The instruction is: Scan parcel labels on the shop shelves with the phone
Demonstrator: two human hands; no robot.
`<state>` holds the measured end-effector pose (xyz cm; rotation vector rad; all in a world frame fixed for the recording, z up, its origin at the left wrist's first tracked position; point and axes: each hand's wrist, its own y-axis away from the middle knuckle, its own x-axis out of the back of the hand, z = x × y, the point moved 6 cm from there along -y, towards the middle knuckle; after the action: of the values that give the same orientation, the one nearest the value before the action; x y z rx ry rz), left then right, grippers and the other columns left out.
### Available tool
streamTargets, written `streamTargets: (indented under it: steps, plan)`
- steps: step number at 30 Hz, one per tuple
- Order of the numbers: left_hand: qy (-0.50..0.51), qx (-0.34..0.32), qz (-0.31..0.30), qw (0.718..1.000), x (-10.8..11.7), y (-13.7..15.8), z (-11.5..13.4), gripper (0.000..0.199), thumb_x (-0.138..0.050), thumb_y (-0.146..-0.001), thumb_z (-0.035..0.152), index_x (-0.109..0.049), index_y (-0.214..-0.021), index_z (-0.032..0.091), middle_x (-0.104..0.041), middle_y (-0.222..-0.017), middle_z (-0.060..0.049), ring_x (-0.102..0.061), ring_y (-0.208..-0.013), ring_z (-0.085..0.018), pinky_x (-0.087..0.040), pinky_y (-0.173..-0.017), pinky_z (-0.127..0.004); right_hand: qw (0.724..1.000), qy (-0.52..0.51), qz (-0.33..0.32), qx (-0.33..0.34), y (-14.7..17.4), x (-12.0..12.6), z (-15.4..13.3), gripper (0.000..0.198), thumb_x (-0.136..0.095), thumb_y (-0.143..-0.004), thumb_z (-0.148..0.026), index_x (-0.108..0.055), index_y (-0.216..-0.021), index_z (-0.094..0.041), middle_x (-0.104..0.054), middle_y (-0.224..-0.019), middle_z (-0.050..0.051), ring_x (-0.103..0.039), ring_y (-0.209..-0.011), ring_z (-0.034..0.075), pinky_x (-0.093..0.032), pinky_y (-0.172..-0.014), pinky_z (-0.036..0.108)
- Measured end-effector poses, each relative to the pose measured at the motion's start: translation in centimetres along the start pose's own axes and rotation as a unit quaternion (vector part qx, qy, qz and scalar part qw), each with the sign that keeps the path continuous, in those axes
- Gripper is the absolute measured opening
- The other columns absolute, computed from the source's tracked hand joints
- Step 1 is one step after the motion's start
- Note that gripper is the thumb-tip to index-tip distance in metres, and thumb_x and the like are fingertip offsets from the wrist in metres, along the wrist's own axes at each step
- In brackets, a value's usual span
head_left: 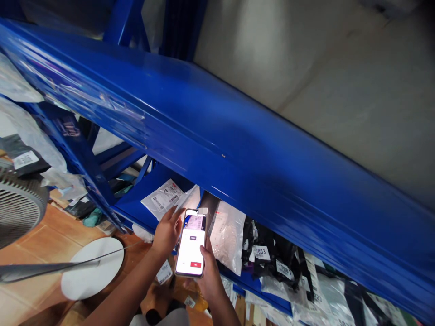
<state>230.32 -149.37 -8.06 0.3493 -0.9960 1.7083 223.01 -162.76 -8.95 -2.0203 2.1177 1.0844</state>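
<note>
My right hand [211,270] holds a smartphone [189,256] upright, its thumb along the screen's right edge. The lit screen has a camera picture of a label at the top and a white panel with a red button below. My left hand [167,232] is just left of the phone, fingers bent at the edge of a white plastic parcel [192,198]; its fingertips are partly hidden. Behind it on the blue shelf lies another white parcel [166,199] with a printed label. A pale plastic parcel [226,235] stands right of the phone.
A broad blue shelf beam [217,140] crosses above my hands. Black bags with number labels [261,252] fill the shelf to the right. At left are a grey fan [20,203] and a round white base [93,269] on the tiled floor [44,246].
</note>
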Motion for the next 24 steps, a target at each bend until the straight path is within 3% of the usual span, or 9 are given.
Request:
streamTargets:
  steps: [5,8,12,18,24]
  plan:
    - [-0.003,-0.001,-0.007,1.0,0.0,0.0,0.1,0.031,-0.044,-0.091,0.019,-0.063,-0.115,0.02,-0.065,-0.118,-0.01,-0.067,-0.1,-0.022,-0.057,-0.083,-0.034,1.0,0.004,0.002,-0.003,0.3,-0.2,-0.3,0.099,-0.067,-0.07,-0.05,-0.013,-0.148,-0.023,-0.076,-0.094,0.01,-0.071,-0.061,0.027,-0.033,-0.024,0.017]
    - [-0.006,-0.006,-0.002,1.0,0.1,0.0,0.1,0.031,-0.043,-0.091,0.019,-0.062,-0.115,0.02,-0.065,-0.117,-0.01,-0.067,-0.099,-0.021,-0.057,-0.083,-0.032,1.0,0.009,-0.001,-0.003,0.4,-0.4,-0.4,0.096,-0.066,-0.072,-0.048,-0.014,-0.148,-0.023,-0.076,-0.095,0.01,-0.072,-0.065,0.028,-0.042,-0.028,0.022]
    - [-0.018,-0.009,0.003,1.0,0.0,0.1,0.0,0.032,-0.042,-0.091,0.019,-0.063,-0.115,0.02,-0.065,-0.117,-0.011,-0.066,-0.1,-0.022,-0.057,-0.083,-0.034,1.0,0.011,0.007,0.001,0.3,-0.1,-0.2,0.089,-0.064,-0.074,-0.048,-0.018,-0.147,-0.026,-0.075,-0.098,0.008,-0.072,-0.067,0.029,-0.051,-0.034,0.03]
    - [-0.071,-0.007,0.004,0.997,-0.4,0.8,0.1,0.033,-0.047,-0.088,0.016,-0.061,-0.117,0.024,-0.059,-0.124,-0.011,-0.061,-0.104,-0.025,-0.057,-0.079,-0.036,1.0,0.003,0.004,-0.009,0.4,0.1,-0.2,0.095,-0.065,-0.072,-0.047,-0.012,-0.147,-0.023,-0.076,-0.095,0.009,-0.072,-0.066,0.029,-0.052,-0.037,0.032]
    - [-0.133,-0.113,0.008,0.985,-0.8,2.2,0.9,0.029,-0.053,-0.083,0.012,-0.067,-0.108,0.02,-0.055,-0.122,-0.015,-0.052,-0.106,-0.029,-0.053,-0.085,-0.04,1.0,-0.01,0.008,-0.006,0.6,0.2,-0.5,0.097,-0.069,-0.07,-0.048,-0.015,-0.147,-0.023,-0.076,-0.096,0.009,-0.072,-0.067,0.029,-0.049,-0.033,0.028]
